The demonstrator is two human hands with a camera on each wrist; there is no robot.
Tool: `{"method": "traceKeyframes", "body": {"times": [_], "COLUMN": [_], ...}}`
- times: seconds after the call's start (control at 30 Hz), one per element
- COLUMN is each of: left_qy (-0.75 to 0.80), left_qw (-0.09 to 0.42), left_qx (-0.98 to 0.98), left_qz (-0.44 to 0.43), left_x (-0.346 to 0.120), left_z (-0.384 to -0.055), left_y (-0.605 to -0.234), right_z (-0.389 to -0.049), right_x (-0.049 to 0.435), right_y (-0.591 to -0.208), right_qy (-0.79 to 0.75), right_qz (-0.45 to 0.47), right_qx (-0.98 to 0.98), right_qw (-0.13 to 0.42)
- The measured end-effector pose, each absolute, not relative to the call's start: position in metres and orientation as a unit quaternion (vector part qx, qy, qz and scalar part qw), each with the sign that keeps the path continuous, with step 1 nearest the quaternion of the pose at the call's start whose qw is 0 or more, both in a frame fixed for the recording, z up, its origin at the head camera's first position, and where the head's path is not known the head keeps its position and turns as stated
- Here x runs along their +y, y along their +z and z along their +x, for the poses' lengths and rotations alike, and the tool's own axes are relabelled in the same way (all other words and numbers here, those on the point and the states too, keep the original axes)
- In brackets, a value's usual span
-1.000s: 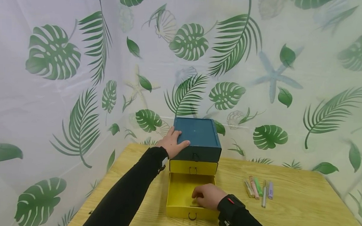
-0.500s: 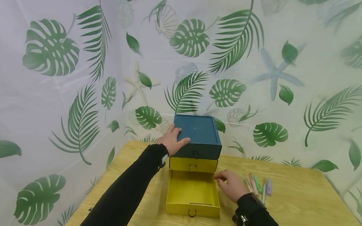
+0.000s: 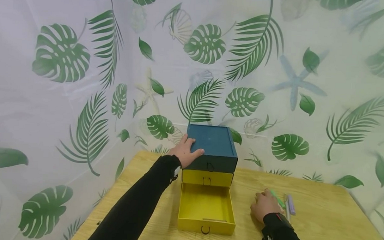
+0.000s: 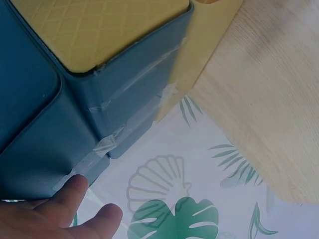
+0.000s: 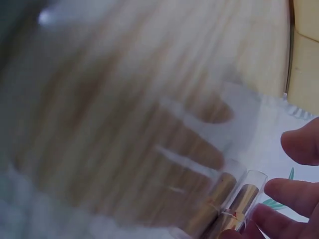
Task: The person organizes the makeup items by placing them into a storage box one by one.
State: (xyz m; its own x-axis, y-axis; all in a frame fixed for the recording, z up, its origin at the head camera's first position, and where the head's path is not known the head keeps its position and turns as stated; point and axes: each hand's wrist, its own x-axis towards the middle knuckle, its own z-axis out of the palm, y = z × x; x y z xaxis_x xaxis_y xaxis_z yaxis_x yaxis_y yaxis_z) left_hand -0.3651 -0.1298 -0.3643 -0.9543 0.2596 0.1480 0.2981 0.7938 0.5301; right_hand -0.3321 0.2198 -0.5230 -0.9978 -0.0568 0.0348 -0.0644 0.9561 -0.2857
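Note:
My left hand (image 3: 184, 151) rests with spread fingers on the left edge of the dark blue top box (image 3: 211, 140) of a small drawer stack. Below it, the lowest yellow drawer (image 3: 206, 226) is pulled out, and a thin stick (image 3: 214, 220) lies inside near its front wall. My right hand (image 3: 265, 206) is over the group of slim items on the table, partly hiding them. In the right wrist view its fingertips (image 5: 281, 191) are right at a clear-capped tube with a gold part (image 5: 243, 199), the thumb apart from it.
Right of the right hand lie a green item (image 3: 279, 199), a silver pen-like stick (image 3: 287, 207) and a purple item (image 3: 291, 204). The middle yellow drawer (image 3: 207, 178) is closed. A leaf-patterned sheet (image 3: 261, 41) hangs behind the wooden table (image 3: 331, 209).
My right hand has moved from inside the yellow drawer out to the right, over the slim items; the stick in the drawer has come into sight. The left hand has stayed on the box.

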Motion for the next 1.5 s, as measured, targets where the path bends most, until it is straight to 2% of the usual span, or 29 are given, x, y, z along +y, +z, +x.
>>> {"method": "traceKeyframes", "body": {"times": [0.33,0.6,0.9,1.17,1.5], "left_qy": [-0.29,-0.288,-0.288,-0.293,-0.284], "left_qw": [0.033,0.034,0.027,0.031,0.028], "left_qx": [-0.946,-0.946,-0.947,-0.944,-0.947], "left_qz": [-0.144,-0.145,-0.141,-0.147,-0.144], "left_x": [-0.129,-0.128,-0.128,-0.129,-0.128], "left_z": [-0.363,-0.364,-0.365,-0.364,-0.367], "left_y": [-0.361,-0.365,-0.366,-0.362,-0.366], "right_z": [-0.325,-0.325,-0.322,-0.312,-0.296], "right_x": [0.225,0.224,0.22,0.201,0.172], "right_y": [-0.514,-0.52,-0.52,-0.497,-0.466], "right_qy": [0.134,0.172,0.197,0.228,0.224], "right_qz": [0.105,0.05,0.05,0.09,0.136], "right_qx": [-0.985,-0.984,-0.979,-0.969,-0.965], "right_qw": [0.023,-0.014,-0.024,-0.037,-0.002]}}
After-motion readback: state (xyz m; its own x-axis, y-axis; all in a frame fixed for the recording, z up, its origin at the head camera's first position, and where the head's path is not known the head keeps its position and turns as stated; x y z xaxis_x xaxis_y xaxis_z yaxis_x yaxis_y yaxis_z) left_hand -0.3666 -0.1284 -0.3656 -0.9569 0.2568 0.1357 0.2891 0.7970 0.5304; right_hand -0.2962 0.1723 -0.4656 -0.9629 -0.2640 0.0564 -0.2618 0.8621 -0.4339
